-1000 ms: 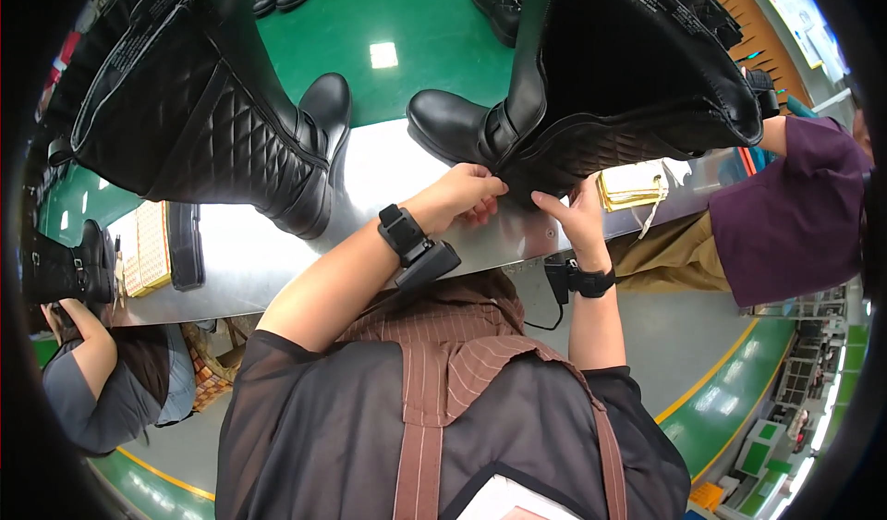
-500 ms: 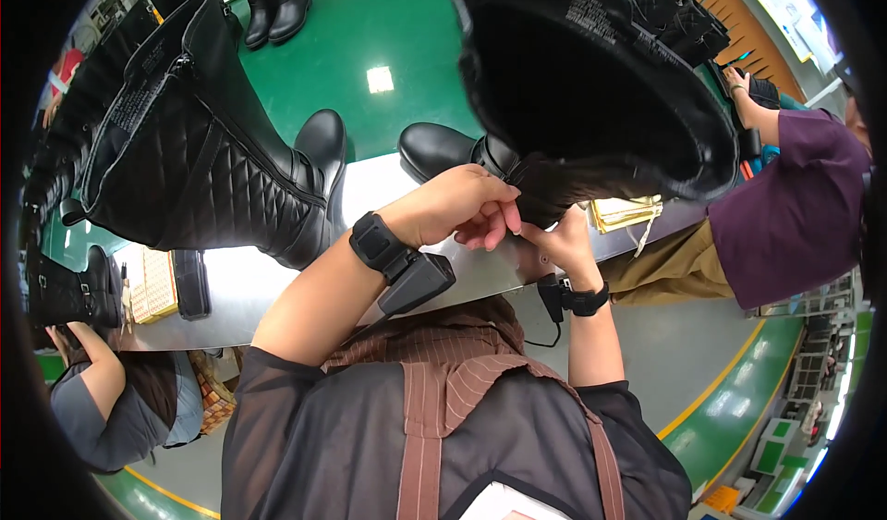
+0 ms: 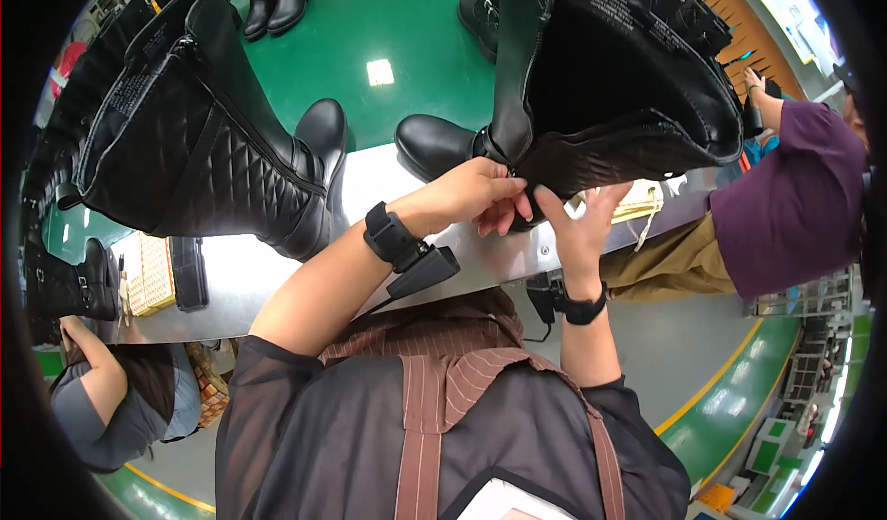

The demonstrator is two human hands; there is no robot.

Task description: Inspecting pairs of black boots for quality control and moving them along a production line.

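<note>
A tall black boot (image 3: 522, 76) stands in front of me on the right, its toe pointing left and its shaft gaping along an undone side zipper. At the zipper's lower end, near the ankle strap, my left hand (image 3: 480, 196) pinches with thumb and fingertips; the zipper pull itself is hidden. My right hand (image 3: 580, 229) has its fingers spread beside the heel side of the shaft, partly behind it. A second black boot (image 3: 208, 150) with a quilted shaft stands to the left, its zipper done up, and neither hand touches it.
Both boots rest on a shiny metal ledge (image 3: 236, 284) before a green surface (image 3: 407, 21) bearing more boots (image 3: 270, 2). A yellow box (image 3: 150, 275) and a black case (image 3: 190, 273) lie left. Co-workers are at the right (image 3: 785, 206) and lower left (image 3: 129, 391).
The right boot's shaft has swung open, with its front flap now standing apart. My right hand has opened its fingers and risen along the boot; my left stays near the ankle.
</note>
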